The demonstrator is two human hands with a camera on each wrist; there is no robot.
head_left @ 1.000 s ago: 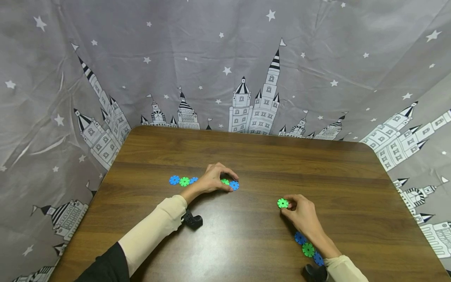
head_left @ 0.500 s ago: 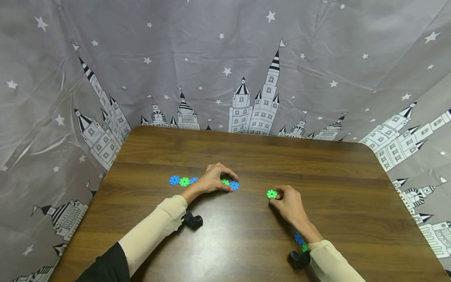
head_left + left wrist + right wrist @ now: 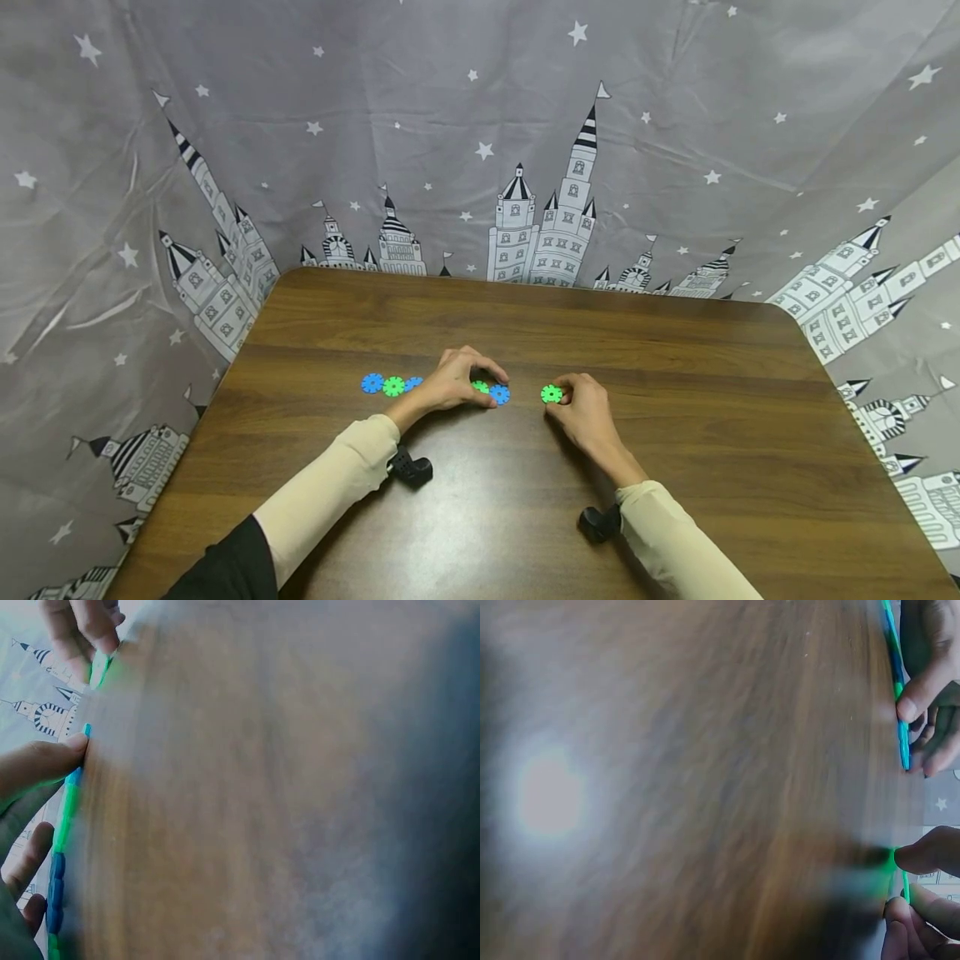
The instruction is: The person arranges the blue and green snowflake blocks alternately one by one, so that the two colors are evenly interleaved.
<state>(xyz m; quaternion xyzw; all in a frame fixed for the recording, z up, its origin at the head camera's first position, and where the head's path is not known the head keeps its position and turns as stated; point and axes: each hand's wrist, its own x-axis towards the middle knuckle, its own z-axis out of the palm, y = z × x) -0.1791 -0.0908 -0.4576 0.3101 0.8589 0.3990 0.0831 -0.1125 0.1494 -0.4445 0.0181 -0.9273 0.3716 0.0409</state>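
Note:
A row of flat notched plastic discs, blue and green by turns, lies on the brown table, the middle of it hidden under my left hand (image 3: 453, 382). My left thumb and index finger hold the blue disc (image 3: 499, 394) at the row's right end. A green disc (image 3: 480, 387) shows within the curve of those fingers. My right hand (image 3: 588, 412) pinches a loose green disc (image 3: 551, 394) by its right side, a short gap to the right of the blue one. In the right wrist view this green disc (image 3: 906, 886) stands between thumb and fingertips.
The row's left end has a blue disc (image 3: 372, 383) and a green disc (image 3: 393, 386). A grey curtain (image 3: 420, 167) printed with castles hangs behind the wooden table (image 3: 675, 358). Black wrist cameras (image 3: 410, 468) sit below both wrists.
My right hand has carried the green disc left and away from me, towards the row's right end. The right forearm now covers the discs seen at lower right. My left hand stays put.

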